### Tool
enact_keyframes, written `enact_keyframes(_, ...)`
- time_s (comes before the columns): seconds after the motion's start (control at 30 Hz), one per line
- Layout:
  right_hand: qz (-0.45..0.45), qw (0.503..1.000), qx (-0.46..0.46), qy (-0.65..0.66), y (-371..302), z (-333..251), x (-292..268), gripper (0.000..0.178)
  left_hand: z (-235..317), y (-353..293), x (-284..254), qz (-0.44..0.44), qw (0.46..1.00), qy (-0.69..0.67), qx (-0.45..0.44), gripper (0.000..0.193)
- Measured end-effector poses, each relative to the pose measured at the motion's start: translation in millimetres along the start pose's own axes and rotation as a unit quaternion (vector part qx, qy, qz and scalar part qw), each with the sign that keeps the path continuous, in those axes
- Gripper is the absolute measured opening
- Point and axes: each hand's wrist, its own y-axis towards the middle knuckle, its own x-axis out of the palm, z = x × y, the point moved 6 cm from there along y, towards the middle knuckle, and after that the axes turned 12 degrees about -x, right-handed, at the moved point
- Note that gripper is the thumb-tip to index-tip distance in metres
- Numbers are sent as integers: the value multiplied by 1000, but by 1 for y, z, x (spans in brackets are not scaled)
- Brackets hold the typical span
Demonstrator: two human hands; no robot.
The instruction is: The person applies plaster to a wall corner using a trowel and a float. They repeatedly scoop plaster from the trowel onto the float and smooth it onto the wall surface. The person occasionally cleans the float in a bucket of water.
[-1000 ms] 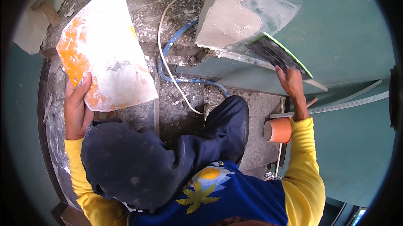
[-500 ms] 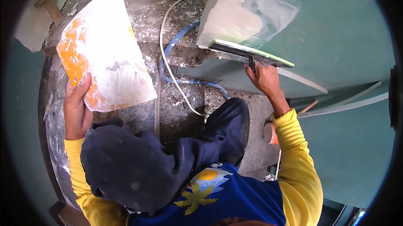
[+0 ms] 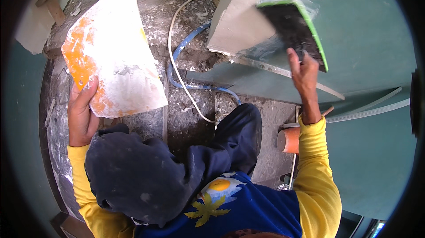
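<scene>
Green-edged black trowel, the right hand's fingers clamped on it; the left hand's clamp an orange board. I would draw the edge evenly along the wall.

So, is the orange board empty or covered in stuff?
Mostly covered: white stuff spreads over the board, with orange showing at left.

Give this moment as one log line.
left hand: holding smeared orange board | right hand: gripping green-edged black trowel | wall: behind trowel, contact unclear
</scene>
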Motion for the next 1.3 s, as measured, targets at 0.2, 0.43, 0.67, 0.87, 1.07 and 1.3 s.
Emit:
enact_keyframes(0.2, -20, 998, -44, 27, -18, -12, 7, 39, 1, 3, -1, -12, 1000, 11, 9, 52)
enact_keyframes(0.43, -193, 974, -100, -69, -55, -47, 111, 44, 0, 1, -6, 1, 999, 29, 13, 54)
enact_keyframes(0.67, -208, 971, -90, -77, -51, -53, 129, 43, 2, -3, -5, 0, 999, 30, 15, 55)
enact_keyframes(0.87, -188, 978, -64, -69, -48, -47, 127, 45, 1, -1, -5, -7, 1000, 18, 15, 56)
enact_keyframes(1.07, -15, 998, -42, 34, -24, -38, 75, 42, 0, -1, -9, -2, 1000, 21, 15, 55)
enact_keyframes(1.3, -217, 971, -83, -65, -50, -47, 107, 45, 2, 1, 0, -7, 1000, 24, 15, 54)
